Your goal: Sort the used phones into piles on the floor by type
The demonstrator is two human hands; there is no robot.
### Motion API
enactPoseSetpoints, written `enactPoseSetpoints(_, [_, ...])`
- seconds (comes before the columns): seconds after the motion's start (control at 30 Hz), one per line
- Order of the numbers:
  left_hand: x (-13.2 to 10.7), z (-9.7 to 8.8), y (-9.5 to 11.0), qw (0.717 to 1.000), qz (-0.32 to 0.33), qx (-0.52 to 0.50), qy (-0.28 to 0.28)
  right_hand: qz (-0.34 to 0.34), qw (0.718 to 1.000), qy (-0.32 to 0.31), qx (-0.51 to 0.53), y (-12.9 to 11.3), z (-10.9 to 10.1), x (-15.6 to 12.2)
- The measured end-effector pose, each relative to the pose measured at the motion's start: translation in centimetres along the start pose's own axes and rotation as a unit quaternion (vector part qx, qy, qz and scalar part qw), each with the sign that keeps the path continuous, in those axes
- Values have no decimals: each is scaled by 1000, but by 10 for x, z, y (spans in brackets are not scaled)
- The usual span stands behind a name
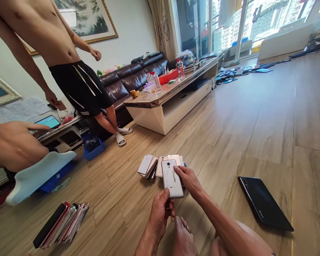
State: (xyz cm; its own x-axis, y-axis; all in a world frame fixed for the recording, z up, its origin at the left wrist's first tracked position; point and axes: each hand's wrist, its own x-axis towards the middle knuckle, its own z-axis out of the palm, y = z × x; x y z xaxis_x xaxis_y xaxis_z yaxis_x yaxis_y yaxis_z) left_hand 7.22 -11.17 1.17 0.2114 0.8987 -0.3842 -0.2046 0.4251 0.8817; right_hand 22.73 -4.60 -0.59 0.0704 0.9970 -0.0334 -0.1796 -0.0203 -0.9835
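Note:
A silver smartphone (172,181), its back with camera lens facing up, is held between both my hands above the floor. My left hand (160,209) pinches its lower left corner, thumb on top. At its upper right edge, my right hand (186,177) grips with the thumb over the back; the other fingers are partly hidden. Just beyond the phone are stacks of phones on the floor: a leaning pile (147,166) at left and gold-coloured phones (162,158) partly covered by the held one. My bare foot (185,236) is below my hands.
A black phone (264,202) marked vivo lies at right. Several phones stand in a row (62,224) at lower left. Many more phones (234,73) spread near the window. A coffee table (149,113), sofa (122,85), blue bin (94,149), standing person (61,46) and seated person (18,142) are beyond.

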Motion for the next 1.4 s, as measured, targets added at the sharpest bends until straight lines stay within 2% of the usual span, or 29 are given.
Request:
enactPoseSetpoints(0.23, [0, 0, -3, 999, 33, 14, -21, 0, 1000, 8, 14, -5, -4, -1])
enactPoseSetpoints(0.73, [-1, 4, 0, 999, 23, 34, -18, 5, 1000, 20, 6, 0, -8, 6])
enactPoseSetpoints(1.0, [-2, 3, -3, 999, 20, 31, -35, 5, 1000, 24, -4, 0, -11, 6])
enactPoseSetpoints(1.4, [-1, 5, -5, 999, 34, 11, -31, 14, 999, 29, 21, 4, -11, 8])
